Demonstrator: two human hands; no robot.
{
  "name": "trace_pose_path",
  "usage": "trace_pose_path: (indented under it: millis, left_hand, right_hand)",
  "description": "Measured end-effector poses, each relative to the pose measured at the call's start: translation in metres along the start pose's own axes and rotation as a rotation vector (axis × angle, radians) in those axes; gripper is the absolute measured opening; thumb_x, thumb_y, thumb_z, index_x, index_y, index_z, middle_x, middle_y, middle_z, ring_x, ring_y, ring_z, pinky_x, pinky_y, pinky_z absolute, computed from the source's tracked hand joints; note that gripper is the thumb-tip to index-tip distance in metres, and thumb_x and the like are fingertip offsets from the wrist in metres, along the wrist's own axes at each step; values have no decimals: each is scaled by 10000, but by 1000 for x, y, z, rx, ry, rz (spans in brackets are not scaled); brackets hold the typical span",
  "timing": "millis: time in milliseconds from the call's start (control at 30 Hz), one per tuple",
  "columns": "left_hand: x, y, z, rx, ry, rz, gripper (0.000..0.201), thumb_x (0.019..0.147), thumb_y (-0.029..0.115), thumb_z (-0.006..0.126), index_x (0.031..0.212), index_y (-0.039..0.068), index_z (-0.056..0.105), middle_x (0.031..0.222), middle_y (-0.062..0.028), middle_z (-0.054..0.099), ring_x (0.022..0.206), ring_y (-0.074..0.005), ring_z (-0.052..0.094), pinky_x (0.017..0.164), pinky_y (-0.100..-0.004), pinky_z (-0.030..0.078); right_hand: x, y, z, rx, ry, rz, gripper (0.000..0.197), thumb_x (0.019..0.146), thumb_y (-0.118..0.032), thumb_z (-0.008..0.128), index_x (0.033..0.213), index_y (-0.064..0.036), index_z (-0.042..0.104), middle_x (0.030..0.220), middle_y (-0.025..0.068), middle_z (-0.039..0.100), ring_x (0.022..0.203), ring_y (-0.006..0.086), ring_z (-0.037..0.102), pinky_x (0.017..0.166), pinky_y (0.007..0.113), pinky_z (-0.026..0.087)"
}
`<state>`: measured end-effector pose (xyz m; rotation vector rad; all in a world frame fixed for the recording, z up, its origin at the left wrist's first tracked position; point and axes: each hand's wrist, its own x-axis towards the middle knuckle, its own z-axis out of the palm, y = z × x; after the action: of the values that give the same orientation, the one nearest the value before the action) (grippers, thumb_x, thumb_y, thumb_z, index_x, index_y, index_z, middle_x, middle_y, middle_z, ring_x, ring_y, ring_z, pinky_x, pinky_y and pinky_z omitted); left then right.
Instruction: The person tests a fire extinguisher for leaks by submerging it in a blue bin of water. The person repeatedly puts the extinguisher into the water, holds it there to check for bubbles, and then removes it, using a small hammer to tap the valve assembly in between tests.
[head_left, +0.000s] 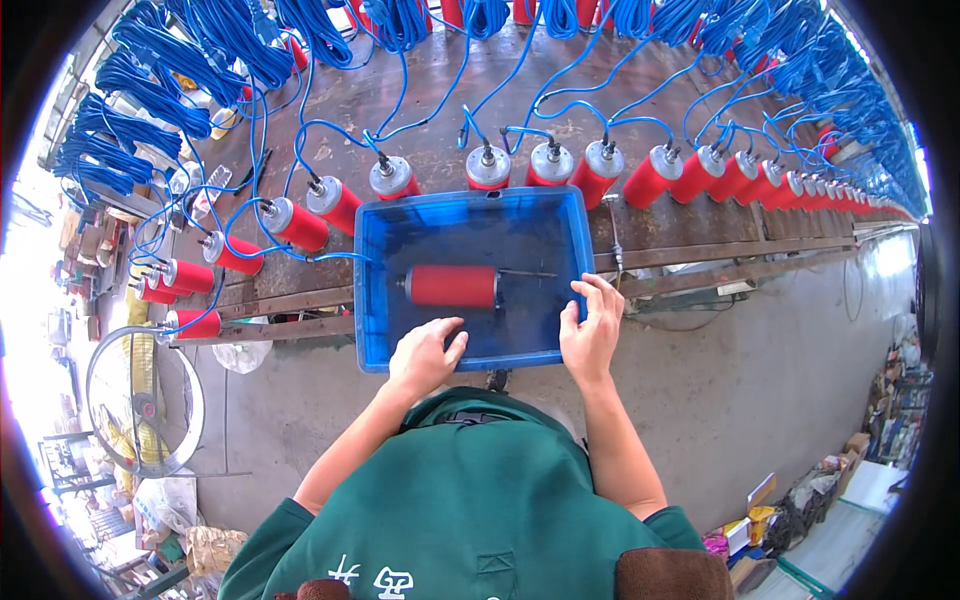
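A blue plastic tub (pixel 365 320) stands at the table's near edge, directly in front of me. Inside it a red cylinder (pixel 450 286) with metal end caps lies on its side. A thin rod or cable shows beside its right end, and a blue cable enters the tub from the left. The tub's dark inside looks wet, but I cannot tell how deep any liquid is. My left hand (pixel 425 356) hovers over the near left rim, thumb apart from the fingers. At the right near corner, my right hand (pixel 592 328) rests by the rim with thumb and fingers apart.
Many similar red cylinders (pixel 655 177) with metal caps and blue cables line the brown table (pixel 340 95) around the tub. Coiled blue cables (pixel 150 60) crowd its far side. A large wheel-like ring (pixel 97 400) stands at left. Clutter lies on the floor at right.
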<state>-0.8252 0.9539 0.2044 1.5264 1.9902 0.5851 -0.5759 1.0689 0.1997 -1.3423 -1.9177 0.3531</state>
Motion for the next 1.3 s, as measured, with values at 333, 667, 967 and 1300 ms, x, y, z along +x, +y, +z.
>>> trace_pose_path:
  millis: [333,667,967,1300]
  left_hand:
    - [5,-6,-2,-103,8,37,370,1005,252,687,1258,-13,738,1200,-225,765,1130,-375,732,1012,-431,562]
    - [31,-2,-7,104,11,265,358,1020,243,677,1296,16,713,1313,-195,713,1233,-378,664,1082,-445,527]
    - [69,8,-10,274,-85,340,545,918,170,762,1401,-30,610,1416,-233,635,1316,-389,605,1153,-441,485]
    - [112,-31,7,621,-165,460,761,752,161,863,1449,41,581,1281,-175,672,1181,-380,670,1020,-464,566]
  right_hand:
    - [1,0,0,-4,-7,14,326,850,13,711,1173,-18,691,1297,154,653,1236,382,572,1089,470,470]
    - [1,-2,0,-17,-29,12,307,869,-8,695,1175,-18,699,1307,149,654,1264,374,562,1119,471,444]
    - [1,0,-1,-42,-21,7,309,867,-23,695,1175,-21,707,1315,149,651,1259,377,565,1120,468,447]
    - [0,1,2,8,10,40,316,861,-9,699,1176,-27,696,1321,155,637,1248,383,564,1097,471,463]
